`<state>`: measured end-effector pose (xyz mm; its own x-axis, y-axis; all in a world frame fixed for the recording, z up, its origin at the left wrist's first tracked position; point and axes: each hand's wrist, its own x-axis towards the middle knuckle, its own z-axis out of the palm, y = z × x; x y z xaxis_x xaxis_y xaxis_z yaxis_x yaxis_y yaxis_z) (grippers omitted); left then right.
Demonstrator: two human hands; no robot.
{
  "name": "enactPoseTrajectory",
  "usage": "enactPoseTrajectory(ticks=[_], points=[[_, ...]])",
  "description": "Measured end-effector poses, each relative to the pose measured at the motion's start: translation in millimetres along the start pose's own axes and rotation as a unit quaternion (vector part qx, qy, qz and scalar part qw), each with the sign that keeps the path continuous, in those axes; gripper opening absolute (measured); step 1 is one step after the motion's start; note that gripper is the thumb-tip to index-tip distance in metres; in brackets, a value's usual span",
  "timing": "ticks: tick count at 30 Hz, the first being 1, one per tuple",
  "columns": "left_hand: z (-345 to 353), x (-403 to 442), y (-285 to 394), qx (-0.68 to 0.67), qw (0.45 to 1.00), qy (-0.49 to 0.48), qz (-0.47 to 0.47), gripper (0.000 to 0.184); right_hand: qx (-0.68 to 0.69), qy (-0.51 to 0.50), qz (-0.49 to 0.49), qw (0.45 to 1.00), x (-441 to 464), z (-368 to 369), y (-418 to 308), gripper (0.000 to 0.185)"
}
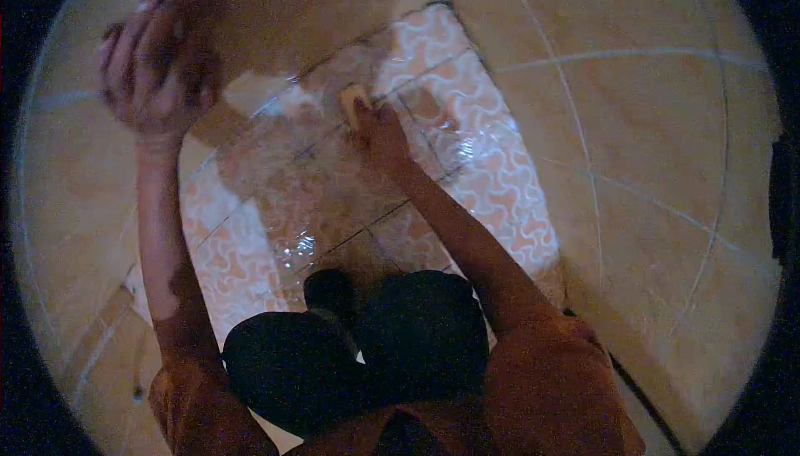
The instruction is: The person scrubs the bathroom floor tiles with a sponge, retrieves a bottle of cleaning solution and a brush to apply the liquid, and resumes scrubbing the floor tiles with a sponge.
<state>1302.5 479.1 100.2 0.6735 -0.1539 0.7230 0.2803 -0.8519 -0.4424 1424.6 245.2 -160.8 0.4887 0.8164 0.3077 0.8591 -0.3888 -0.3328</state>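
My right hand point(382, 138) is closed around a small pale yellow object point(355, 106), pressed down at the wet tiled floor point(492, 181). Too blurred to name, the object could be a brush or a sponge. The floor tiles carry a white wavy pattern on pinkish orange, and water glints on them. Raised at the upper left, my left hand point(157, 73) is near the tan wall, its fingers loosely bent and somewhat apart. I see nothing held in it, though motion and dim light blur it.
Tan tiled walls point(650, 123) with pale joints surround the small floor. My dark-clad knees point(425, 331) are bent at the near edge, a foot point(329, 289) beside them. A dark line point(646, 406) runs along the lower right. Shadow covers the middle of the floor.
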Motion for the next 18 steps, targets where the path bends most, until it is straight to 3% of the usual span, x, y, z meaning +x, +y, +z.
enactPoseTrajectory(ticks=[1, 3, 5, 6, 7, 9, 11, 13, 14, 16, 18], points=[[-1.3, 3.1, 3.6, 0.007, 1.0, 0.003, -0.01, 0.018, 0.162, -0.032, -0.02, 0.986, -3.9, 5.4, 2.3, 0.053], [-0.4, 5.3, 8.9, 0.012, 1.0, 0.005, -0.019, 0.019, 0.201, -0.071, 0.016, 0.977, 0.9, 1.8, 36.6, 0.051], [-2.7, 5.9, 9.7, 0.009, 1.0, 0.004, -0.01, 0.02, 0.155, -0.027, 0.099, 0.983, 38.1, -34.1, 75.6, 0.053], [-2.9, 5.9, 9.5, 0.006, 1.0, 0.004, -0.007, 0.021, 0.029, -0.075, 0.232, 0.969, 56.3, -45.1, 96.2, 0.056], [-1.7, 4.8, 8.3, 0.0, 1.0, 0.003, -0.005, 0.023, -0.081, -0.033, 0.14, 0.986, 62.4, -44.8, 121.3, 0.057], [0.0, 5.0, 5.4, -0.006, 1.0, 0.005, 0.001, 0.025, -0.105, -0.069, 0.154, 0.98, 64.0, -27.4, 129.2, 0.059], [0.9, 3.4, 4.6, -0.015, 1.0, 0.001, 0.019, 0.027, -0.112, -0.066, 0.126, 0.983, 58.1, -15.2, 89.3, 0.057], [4.2, 0.0, 5.8, -0.03, 0.998, 0.003, 0.053, 0.03, -0.019, -0.087, 0.11, 0.99, 44.5, 10.5, 47.0, 0.056], [21.6, -3.4, 13.6, -0.082, 0.995, 0.047, -0.011, 0.027, -0.024, -0.055, 0.074, 0.995, 37.6, 12.3, 12.8, 0.054], [24.1, -2.6, 16.5, -0.109, 0.992, 0.056, -0.032, 0.024, -0.001, -0.011, -0.002, 1.0, 24.5, 25.6, -43.2, 0.053], [6.4, -0.5, 11.4, -0.067, 0.998, 0.013, 0.011, 0.023, 0.058, 0.016, -0.099, 0.993, -3.2, 56.1, -97.3, 0.051]])
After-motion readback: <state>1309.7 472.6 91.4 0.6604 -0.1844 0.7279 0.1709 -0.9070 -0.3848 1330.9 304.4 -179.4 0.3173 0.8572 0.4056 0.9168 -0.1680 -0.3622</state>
